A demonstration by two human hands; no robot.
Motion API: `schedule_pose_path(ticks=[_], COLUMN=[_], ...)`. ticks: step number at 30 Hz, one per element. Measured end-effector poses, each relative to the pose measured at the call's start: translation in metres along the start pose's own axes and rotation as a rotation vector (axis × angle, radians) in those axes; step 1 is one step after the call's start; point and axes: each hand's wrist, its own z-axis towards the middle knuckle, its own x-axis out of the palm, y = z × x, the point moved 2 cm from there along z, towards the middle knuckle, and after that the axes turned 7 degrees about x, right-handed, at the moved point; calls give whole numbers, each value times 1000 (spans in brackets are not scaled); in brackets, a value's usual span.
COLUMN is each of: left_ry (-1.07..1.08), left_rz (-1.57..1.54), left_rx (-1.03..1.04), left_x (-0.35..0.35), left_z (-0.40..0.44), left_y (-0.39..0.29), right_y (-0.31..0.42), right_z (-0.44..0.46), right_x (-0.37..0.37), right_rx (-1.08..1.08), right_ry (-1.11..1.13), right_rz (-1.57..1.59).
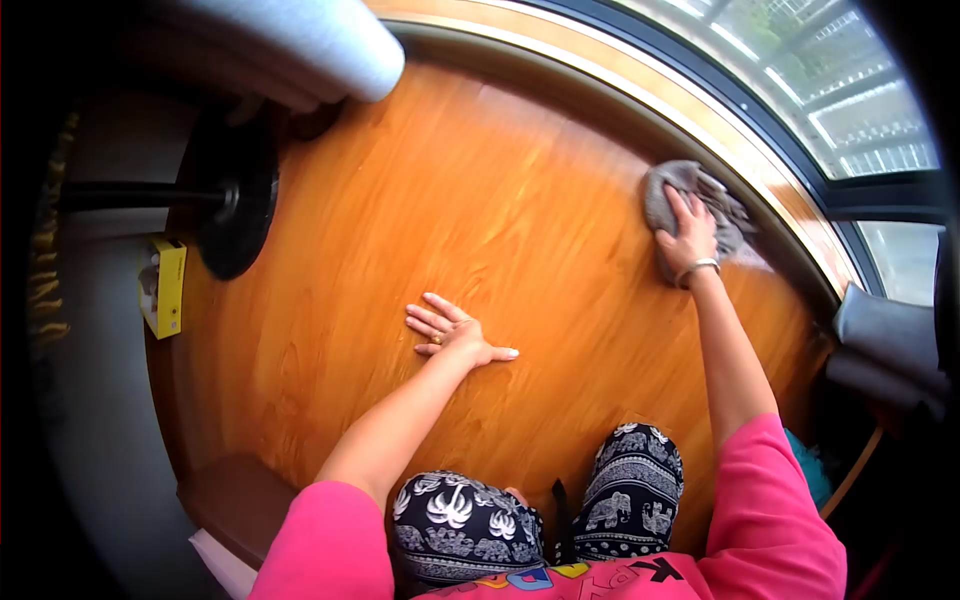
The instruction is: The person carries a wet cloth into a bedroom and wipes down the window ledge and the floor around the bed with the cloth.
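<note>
A crumpled grey fabric cloth [662, 190] is placed near the upper right edge of the glossy orange-brown wooden floor [330, 230], just beside the dark skirting strip [575, 105] below the window. It is covered by the right hand [690, 232], whose fingers are laid over the folds; whether any fabric is pinched by them cannot be told. The left hand [455, 335] is planted near the middle of the floor, its fingers spread wide and nothing held.

The cloth could be bunched or snagged against the skirting if it were pushed farther toward that edge, and a bare fingertip could then be knocked. With the right arm stretched well out, balance could be lost if the left palm were to slide on the smooth boards. The floor could be scratched by the silver metal bangle [698, 270] if the wrist were lowered. Near the left edge, the round black stand base [238, 225] could be bumped by a wide sweep across.
</note>
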Motion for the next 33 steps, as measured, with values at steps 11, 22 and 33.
schedule_pose_path(ticks=[11,22,33], left_ry=[-9,-9,-884], left_rz=[-75,-275,460], left_rx=[192,255,-310], left_x=[-1,-10,31], left_z=[-6,-9,30], left_y=[15,25,7], right_y=[299,235,483], right_z=[-106,109,-166], right_x=[75,31,133], right_rx=[-565,-211,-1084], right_ry=[474,133,313], right_rz=[342,188,-47])
